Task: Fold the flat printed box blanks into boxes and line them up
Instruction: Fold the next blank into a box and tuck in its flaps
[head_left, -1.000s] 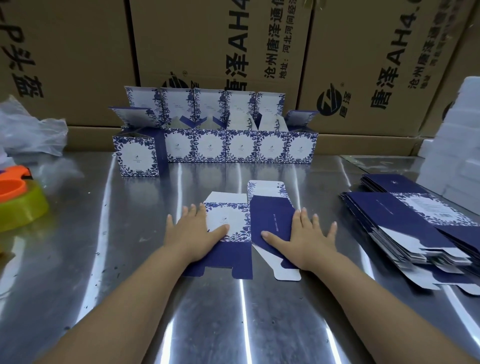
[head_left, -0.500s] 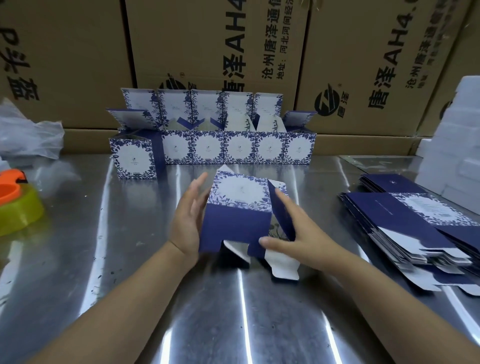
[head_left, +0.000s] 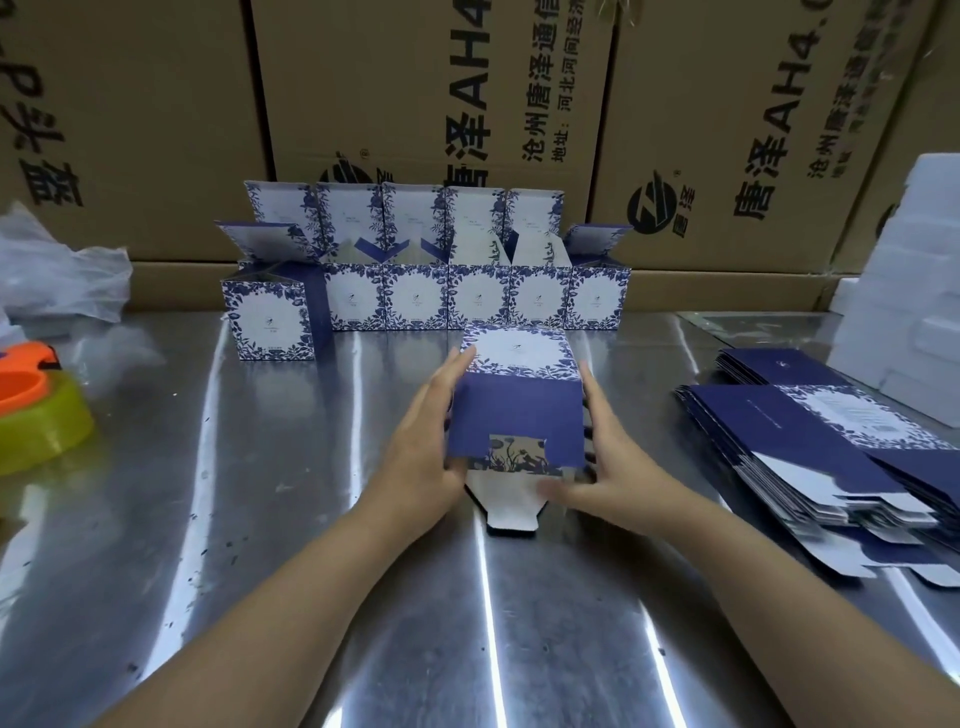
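A blue-and-white printed box (head_left: 514, 410) stands squared up into a tube on the steel table (head_left: 249, 545), its open bottom end toward me. A white flap sticks out flat at its near end. My left hand (head_left: 423, 441) holds its left side, fingers along the wall and thumb at the near edge. My right hand (head_left: 610, 462) holds the right side, with its blurred thumb reaching across the bottom flaps. Behind stands a row of several folded boxes (head_left: 478, 304) with lids up, and one more box (head_left: 270, 325) stands forward at the left. A stack of flat blanks (head_left: 810, 441) lies on the right.
Large brown cartons (head_left: 415, 104) wall off the back of the table. White foam pieces (head_left: 909, 291) are piled at the far right. At the left edge sit an orange and yellow tape dispenser (head_left: 36, 421) and a crumpled plastic bag (head_left: 57, 275).
The blank lay flat under both palms a second ago. Both hands lifted it, popped it open into a square tube, and turned its open bottom toward me.
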